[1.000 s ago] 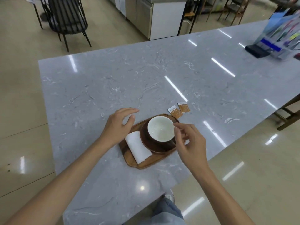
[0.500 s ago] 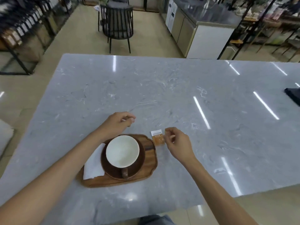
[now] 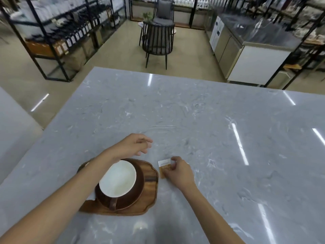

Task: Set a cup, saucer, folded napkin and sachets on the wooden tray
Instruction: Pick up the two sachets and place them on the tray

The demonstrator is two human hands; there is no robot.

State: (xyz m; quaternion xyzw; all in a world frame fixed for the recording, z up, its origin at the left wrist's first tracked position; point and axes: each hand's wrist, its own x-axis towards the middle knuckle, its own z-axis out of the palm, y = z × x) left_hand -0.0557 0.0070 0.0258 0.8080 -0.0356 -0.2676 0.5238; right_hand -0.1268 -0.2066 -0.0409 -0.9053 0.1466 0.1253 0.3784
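A wooden tray (image 3: 149, 196) lies near the front edge of the grey marble table (image 3: 211, 131). On it stands a brown saucer (image 3: 135, 192) with a cup (image 3: 117, 178), white inside, its brown handle toward me. My left forearm crosses the tray's left side and hides the napkin. My left hand (image 3: 135, 145) hovers past the tray with fingers loosely apart, holding nothing. Just right of the tray, my right hand (image 3: 177, 170) pinches an orange and white sachet (image 3: 163, 166) lying on the table. A second sachet is not visible.
Beyond the table's far edge stand a black slatted chair (image 3: 157, 41), dark metal shelving (image 3: 58, 36) at the left and a steel counter (image 3: 255, 50) at the right. The table's left edge runs diagonally close to the tray.
My right hand has gone from the cup's rim to the sachets beside the tray and closed its fingers on one. My head has turned left, so the tray now appears lower and more centred.
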